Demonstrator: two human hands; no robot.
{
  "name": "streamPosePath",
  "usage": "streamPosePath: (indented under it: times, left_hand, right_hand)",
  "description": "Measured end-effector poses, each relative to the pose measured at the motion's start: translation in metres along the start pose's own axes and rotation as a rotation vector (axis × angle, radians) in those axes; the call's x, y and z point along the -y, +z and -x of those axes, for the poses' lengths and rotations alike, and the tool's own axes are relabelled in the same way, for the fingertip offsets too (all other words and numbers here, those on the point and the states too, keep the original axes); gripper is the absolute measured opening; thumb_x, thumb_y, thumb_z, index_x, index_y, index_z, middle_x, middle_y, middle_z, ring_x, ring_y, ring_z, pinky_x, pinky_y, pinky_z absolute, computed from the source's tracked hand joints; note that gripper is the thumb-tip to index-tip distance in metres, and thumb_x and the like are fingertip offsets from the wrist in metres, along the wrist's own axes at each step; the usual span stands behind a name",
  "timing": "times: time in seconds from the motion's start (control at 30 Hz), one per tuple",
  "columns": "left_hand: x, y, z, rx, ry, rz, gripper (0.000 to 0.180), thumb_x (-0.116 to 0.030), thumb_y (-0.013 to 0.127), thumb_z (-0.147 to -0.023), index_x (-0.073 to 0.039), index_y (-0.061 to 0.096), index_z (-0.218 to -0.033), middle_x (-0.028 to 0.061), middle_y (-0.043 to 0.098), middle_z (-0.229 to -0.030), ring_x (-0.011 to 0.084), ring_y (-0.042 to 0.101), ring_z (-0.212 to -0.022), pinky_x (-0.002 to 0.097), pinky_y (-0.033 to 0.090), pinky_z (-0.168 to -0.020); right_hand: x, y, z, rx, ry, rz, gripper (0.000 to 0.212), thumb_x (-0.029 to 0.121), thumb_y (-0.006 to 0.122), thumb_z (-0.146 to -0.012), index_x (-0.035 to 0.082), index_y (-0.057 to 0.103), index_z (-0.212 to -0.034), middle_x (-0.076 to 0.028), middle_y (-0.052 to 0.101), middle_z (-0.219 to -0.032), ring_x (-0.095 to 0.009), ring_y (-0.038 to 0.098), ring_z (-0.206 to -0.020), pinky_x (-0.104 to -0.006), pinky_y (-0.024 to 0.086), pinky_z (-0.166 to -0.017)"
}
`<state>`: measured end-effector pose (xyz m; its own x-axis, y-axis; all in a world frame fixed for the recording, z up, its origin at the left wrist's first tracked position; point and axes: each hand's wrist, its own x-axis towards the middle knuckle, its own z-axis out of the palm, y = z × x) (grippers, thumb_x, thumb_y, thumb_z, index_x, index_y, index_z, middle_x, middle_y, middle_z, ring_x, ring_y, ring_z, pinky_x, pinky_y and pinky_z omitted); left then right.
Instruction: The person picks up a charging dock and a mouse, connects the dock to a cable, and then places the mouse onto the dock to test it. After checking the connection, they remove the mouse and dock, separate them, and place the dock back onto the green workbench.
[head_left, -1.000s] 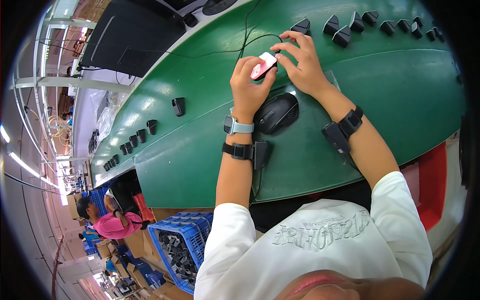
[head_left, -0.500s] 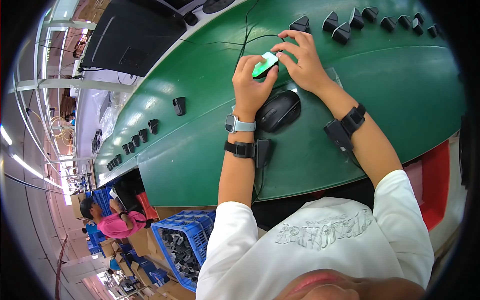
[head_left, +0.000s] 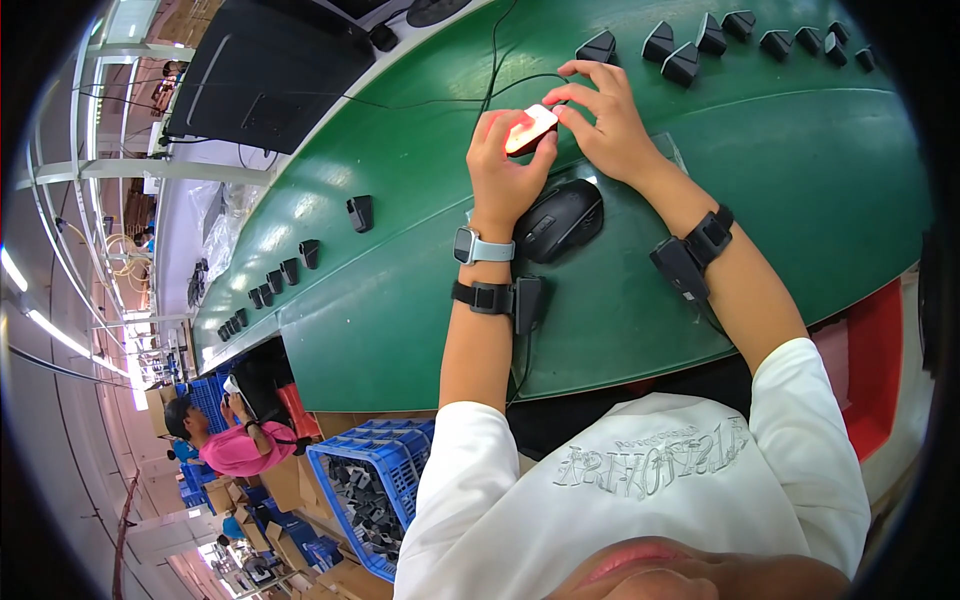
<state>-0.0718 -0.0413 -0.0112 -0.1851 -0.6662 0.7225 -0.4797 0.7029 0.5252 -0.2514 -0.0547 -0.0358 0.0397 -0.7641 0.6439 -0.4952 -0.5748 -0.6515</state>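
Note:
A small black device with a glowing top, lit red and white, is gripped in my left hand, the thumb on its near side and fingers over its far side. My right hand pinches at the device's upper right end, where a thin black cable runs in behind the fingers. The plug itself is mostly hidden. Just below the hands, a large black computer mouse lies on a clear mat on the green table, apart from the device.
Several black wedge-shaped pieces stand along the far right of the green table. More black pieces form a row at left. A monitor stands far left. Beside the table are a blue crate of black parts and a seated person in pink.
The device's glow has turned from green to red and white. Both hands keep their hold in nearly the same place. The person in pink has shifted slightly.

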Motion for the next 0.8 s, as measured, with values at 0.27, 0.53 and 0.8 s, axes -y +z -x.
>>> streamPosePath:
  times: [0.27, 0.53, 0.8]
  left_hand:
    - [-0.001, 0.000, 0.001, 0.023, -0.033, -0.003, 0.032, -0.008, 0.082, -0.075, -0.001, 0.066, -0.102, 0.0130, 0.066, -0.095, 0.0289, 0.066, -0.086, 0.0372, 0.054, -0.073]
    - [0.001, -0.008, -0.009, 0.106, -0.182, 0.186, 0.027, -0.015, 0.081, -0.082, -0.002, 0.067, -0.101, 0.0102, 0.063, -0.104, 0.0247, 0.064, -0.091, 0.0332, 0.052, -0.078]
    - [-0.004, -0.048, -0.018, 0.391, -0.195, 0.144, 0.048, -0.007, 0.093, -0.066, -0.004, 0.069, -0.108, 0.0063, 0.064, -0.110, 0.0189, 0.065, -0.099, 0.0294, 0.055, -0.080]
  right_hand:
    - [-0.003, 0.001, 0.001, 0.018, 0.003, -0.023, 0.018, 0.016, 0.064, -0.092, 0.009, 0.073, -0.106, -0.010, 0.056, -0.136, -0.032, 0.041, -0.134, -0.0459, 0.034, -0.114]
    - [-0.003, -0.008, -0.001, 0.033, -0.142, -0.020, 0.012, 0.014, 0.058, -0.095, 0.006, 0.068, -0.096, -0.013, 0.069, -0.100, -0.030, 0.062, -0.099, -0.0409, 0.045, -0.093]
    - [0.009, -0.018, 0.003, 0.398, 0.259, -0.415, 0.023, 0.022, 0.067, -0.097, -0.001, 0.071, -0.101, 0.002, 0.053, -0.066, -0.005, 0.042, -0.061, -0.0278, 0.033, -0.052]
